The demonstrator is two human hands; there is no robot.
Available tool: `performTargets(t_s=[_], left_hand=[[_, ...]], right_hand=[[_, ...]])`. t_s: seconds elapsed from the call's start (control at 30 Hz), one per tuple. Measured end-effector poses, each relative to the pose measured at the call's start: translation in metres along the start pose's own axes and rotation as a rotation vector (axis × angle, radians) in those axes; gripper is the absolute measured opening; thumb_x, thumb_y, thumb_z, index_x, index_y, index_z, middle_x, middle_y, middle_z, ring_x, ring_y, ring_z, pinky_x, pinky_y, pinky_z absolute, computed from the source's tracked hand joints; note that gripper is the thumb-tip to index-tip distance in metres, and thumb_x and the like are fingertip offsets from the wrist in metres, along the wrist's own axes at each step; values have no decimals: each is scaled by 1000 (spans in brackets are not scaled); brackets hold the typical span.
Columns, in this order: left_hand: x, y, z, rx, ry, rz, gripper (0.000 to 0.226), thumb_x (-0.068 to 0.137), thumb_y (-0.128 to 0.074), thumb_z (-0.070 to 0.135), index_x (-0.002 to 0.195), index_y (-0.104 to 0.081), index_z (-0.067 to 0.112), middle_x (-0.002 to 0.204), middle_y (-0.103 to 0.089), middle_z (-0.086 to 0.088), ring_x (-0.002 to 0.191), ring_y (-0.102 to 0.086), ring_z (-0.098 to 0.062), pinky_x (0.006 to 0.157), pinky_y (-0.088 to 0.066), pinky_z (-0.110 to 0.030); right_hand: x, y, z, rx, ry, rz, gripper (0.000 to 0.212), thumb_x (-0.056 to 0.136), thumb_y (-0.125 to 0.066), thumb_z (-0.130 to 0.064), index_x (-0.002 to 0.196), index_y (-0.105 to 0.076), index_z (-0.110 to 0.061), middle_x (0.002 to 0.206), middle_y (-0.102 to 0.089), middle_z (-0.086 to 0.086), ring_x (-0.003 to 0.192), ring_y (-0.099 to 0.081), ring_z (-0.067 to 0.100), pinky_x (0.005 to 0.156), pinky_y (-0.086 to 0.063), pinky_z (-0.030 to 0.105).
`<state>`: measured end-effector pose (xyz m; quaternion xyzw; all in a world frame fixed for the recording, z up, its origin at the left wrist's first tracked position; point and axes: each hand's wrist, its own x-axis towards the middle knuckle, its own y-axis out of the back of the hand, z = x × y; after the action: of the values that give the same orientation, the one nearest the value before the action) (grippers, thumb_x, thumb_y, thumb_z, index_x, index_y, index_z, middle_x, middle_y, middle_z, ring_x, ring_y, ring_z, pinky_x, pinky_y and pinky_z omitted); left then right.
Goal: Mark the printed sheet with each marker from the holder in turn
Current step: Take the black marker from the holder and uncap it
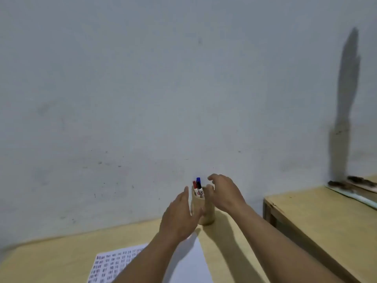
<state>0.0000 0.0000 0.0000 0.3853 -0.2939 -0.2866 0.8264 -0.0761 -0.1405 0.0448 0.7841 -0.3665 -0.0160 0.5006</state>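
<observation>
Wooden and round, the holder (206, 209) stands upright on the pale table (61, 258), close to the grey wall (142, 88). Three markers stick out of its mouth: a red one (194, 185), a blue one (198, 180) and a dark one (200, 187), all leaning left. The left hand (180, 216) is spread loose with fingers extended, just left of the holder and partly in front of it; whether it touches the side I cannot tell. The right hand (223, 193) hovers at the holder's right rim, fingers curled but gripping nothing. The sheet (114, 266) lies flat at the near edge, its left part printed with rows of small marks, and the left forearm crosses over it. A second table (326, 217) stands apart to the right.
</observation>
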Motion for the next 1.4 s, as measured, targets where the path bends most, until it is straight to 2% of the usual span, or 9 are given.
performTargets(t_s=[0.13,0.27,0.47,0.73,0.97,1.1,1.2,1.3,1.4], left_hand=[[19,-20,1,-147,66,1,57,84,-56,45,137,-48,23,124,-65,5,112,-61,-22,86,-48,-30],[25,-37,-2,-221,121,9,46,62,-55,39,107,-55,33,91,-68,11,83,-65,-17,70,-56,-37],[32,-56,-5,-284,181,78,41,80,-55,21,119,-55,32,100,-68,11,89,-65,-17,75,-56,-36],[31,-62,-6,-321,165,116,31,88,-55,28,119,-56,33,103,-70,12,91,-66,-12,68,-51,-28],[27,-58,3,-380,202,102,32,92,-53,36,124,-53,31,109,-70,6,91,-65,-15,74,-57,-33],[20,-41,8,-359,195,79,51,93,-61,24,141,-44,23,133,-62,-1,114,-59,-20,85,-46,-27],[13,-20,8,-317,197,114,68,96,-60,24,156,-29,16,152,-48,-6,140,-44,-24,106,-38,-31],[3,8,12,-375,172,241,58,98,-56,23,153,-37,21,143,-55,-5,134,-49,-21,106,-38,-31],[-11,39,18,-533,117,341,46,99,-54,23,144,-50,28,123,-66,0,108,-64,-14,96,-48,-28]], right_hand=[[17,-20,6,94,-50,-20,34,99,-54,-24,129,-65,-12,123,-69,7,110,-64,23,89,-52,32],[24,-36,11,82,-54,-35,25,95,-55,-23,106,-73,-10,100,-73,8,93,-66,26,79,-56,36],[32,-47,20,40,-102,-51,24,85,-56,-20,91,-78,-14,87,-74,4,84,-66,27,76,-57,41],[38,-57,25,50,-89,3,19,93,-63,-33,90,-74,-17,87,-72,0,90,-62,23,79,-56,41],[28,-31,16,245,-70,138,15,97,-57,-33,100,-59,-19,96,-68,1,87,-65,20,76,-58,42],[19,-10,0,314,-15,162,14,99,-55,-29,107,-55,-17,98,-68,2,87,-64,20,77,-56,41],[11,5,-14,335,20,170,15,98,-54,-24,112,-55,-17,96,-66,-1,85,-62,17,72,-51,33],[-3,17,-30,327,69,152,12,94,-55,-17,105,-56,-18,83,-64,-6,70,-61,11,56,-47,17],[-21,20,-44,254,102,78,11,88,-52,-28,98,-56,-28,83,-67,0,76,-64,22,64,-56,35]])
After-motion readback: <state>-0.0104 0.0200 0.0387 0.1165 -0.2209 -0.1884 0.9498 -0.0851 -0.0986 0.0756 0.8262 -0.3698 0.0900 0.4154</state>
